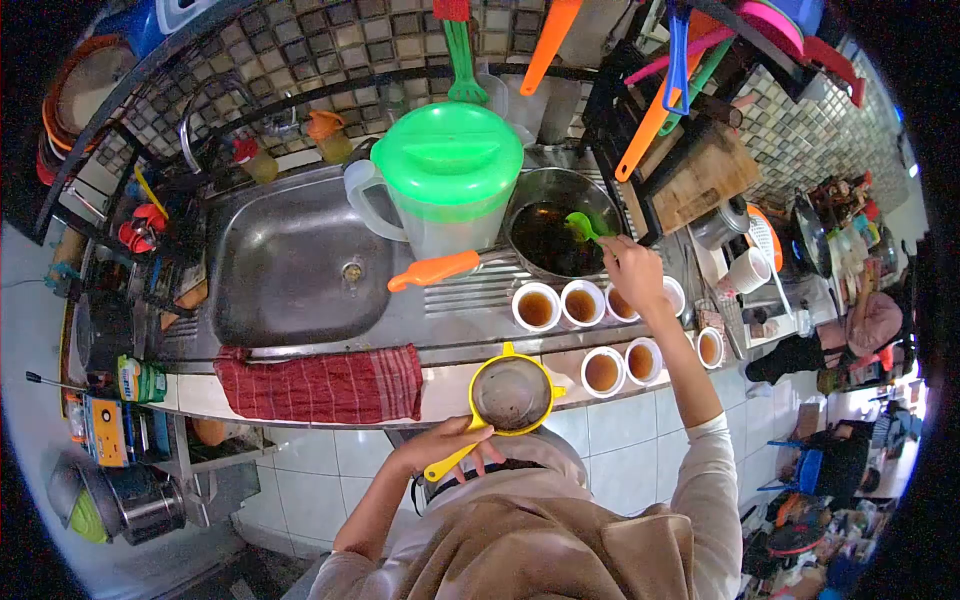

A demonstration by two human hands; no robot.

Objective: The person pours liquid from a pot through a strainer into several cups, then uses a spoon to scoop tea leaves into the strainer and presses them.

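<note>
My left hand point(455, 445) holds a yellow strainer point(511, 396) by its handle, in front of the counter edge. Over the saucepan point(562, 222) of dark liquid, my right hand point(632, 268) grips a green spoon point(581, 226), its head inside the pan. The pan's orange handle point(435, 270) points left. Just below the pan stands a row of white cups point(536, 307) with brown liquid, one partly behind my right hand. Several more filled cups point(603, 371) stand nearer the counter edge. A clear pitcher with a green lid point(447, 155) is left of the pan.
A steel sink point(300, 262) lies to the left, with a red checked cloth point(320, 384) along the counter front. Utensils point(655, 110) hang above at right, near a wooden board point(705, 180). Another person point(872, 325) is at far right.
</note>
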